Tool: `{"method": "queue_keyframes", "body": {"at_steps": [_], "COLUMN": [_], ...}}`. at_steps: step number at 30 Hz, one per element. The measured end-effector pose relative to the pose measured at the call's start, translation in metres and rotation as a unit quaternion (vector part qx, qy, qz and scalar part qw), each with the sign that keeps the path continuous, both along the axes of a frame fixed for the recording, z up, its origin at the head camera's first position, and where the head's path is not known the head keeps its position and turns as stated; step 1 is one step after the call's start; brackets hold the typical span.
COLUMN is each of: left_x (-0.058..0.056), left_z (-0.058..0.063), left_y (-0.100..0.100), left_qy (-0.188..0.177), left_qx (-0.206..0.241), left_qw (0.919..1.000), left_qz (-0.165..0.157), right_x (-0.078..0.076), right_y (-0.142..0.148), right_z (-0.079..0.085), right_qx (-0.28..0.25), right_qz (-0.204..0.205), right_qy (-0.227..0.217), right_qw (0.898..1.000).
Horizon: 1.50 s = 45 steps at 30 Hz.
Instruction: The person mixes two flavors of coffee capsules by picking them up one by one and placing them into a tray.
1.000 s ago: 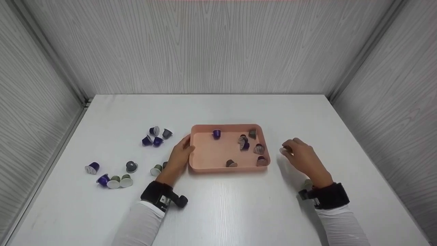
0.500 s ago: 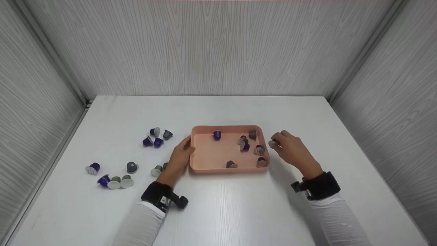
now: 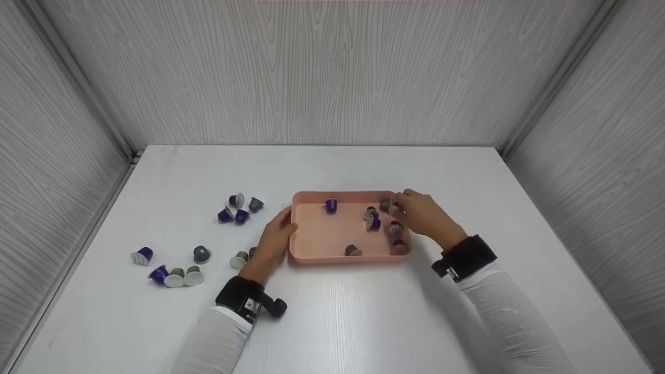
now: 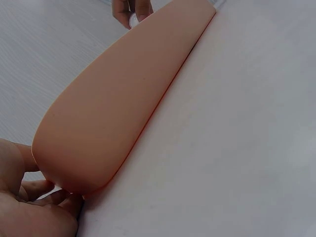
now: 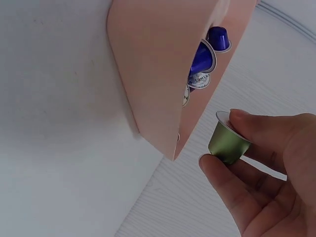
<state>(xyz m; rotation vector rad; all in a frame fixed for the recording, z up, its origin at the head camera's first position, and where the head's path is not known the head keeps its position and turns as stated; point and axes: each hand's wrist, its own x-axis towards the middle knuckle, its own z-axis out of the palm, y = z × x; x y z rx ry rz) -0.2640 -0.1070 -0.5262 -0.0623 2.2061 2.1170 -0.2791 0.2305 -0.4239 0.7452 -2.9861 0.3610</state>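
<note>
A shallow pink tray [image 3: 319, 239] lies on the white table, several purple, grey and brown coffee capsules inside it, mostly toward its right end. My left hand [image 3: 271, 240] grips the tray's left wall, the thumb over the rim; the left wrist view shows the fingers against the tray's outer side [image 4: 108, 108]. Over the tray's right edge is my right hand [image 3: 427, 217], pinching a green coffee capsule [image 5: 227, 140] between thumb and fingers. In the right wrist view that capsule is apart from the tray wall [image 5: 148, 59].
Left of the tray, a cluster of purple and grey capsules [image 3: 240, 216] lies on the table. Nearer me are a grey capsule [image 3: 201, 254], a purple one [image 3: 159, 274] and pale green ones [image 3: 193, 276]. A green capsule [image 3: 239, 259] sits beside my left wrist. Grained panels [image 3: 322, 72] stand around the table.
My right hand has moved left with the green capsule, from the table right of the tray to over the tray's right edge. The left hand and tray have stayed in place.
</note>
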Motion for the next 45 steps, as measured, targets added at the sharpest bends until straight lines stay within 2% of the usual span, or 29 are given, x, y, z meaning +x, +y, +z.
{"method": "queue_keyframes", "body": {"at_steps": [7, 10, 14, 23, 32, 34, 35, 39, 45], "left_x": [0.001, 0.002, 0.002, 0.002, 0.002, 0.002, 0.005, 0.005, 0.003], "left_z": [0.001, 0.001, 0.002, 0.003, 0.004, 0.004, 0.008, 0.008, 0.004], "left_y": [0.001, 0.001, 0.001, 0.0, 0.0, 0.0, -0.001, -0.001, 0.0], "left_qy": [0.0, 0.003, 0.006, 0.002, -0.005, -0.003, -0.003, -0.002, 0.006], "left_qx": [0.03, 0.031, 0.026, 0.005, 0.005, 0.014, 0.016, 0.019, 0.003], "left_qw": [0.9995, 0.9995, 0.9996, 1.0, 1.0, 0.9999, 0.9998, 0.9997, 0.9999], "left_qz": [-0.006, -0.006, -0.006, -0.002, 0.0, -0.003, -0.009, -0.018, -0.008], "right_x": [-0.007, -0.007, -0.007, 0.0, 0.012, 0.013, 0.014, 0.015, 0.019], "right_y": [-0.018, -0.024, -0.03, -0.039, -0.052, -0.053, -0.053, -0.052, -0.05], "right_z": [0.001, -0.001, -0.003, -0.004, -0.005, -0.006, -0.006, -0.008, -0.007], "right_qx": [0.022, 0.027, 0.041, 0.075, 0.161, 0.166, 0.169, 0.17, 0.171], "right_qz": [0.04, 0.067, 0.084, 0.082, 0.082, 0.086, 0.088, 0.094, 0.083], "right_qy": [-0.027, -0.021, -0.026, -0.07, -0.114, -0.118, -0.118, -0.121, -0.14], "right_qw": [0.999, 0.997, 0.995, 0.991, 0.977, 0.975, 0.975, 0.974, 0.972]}}
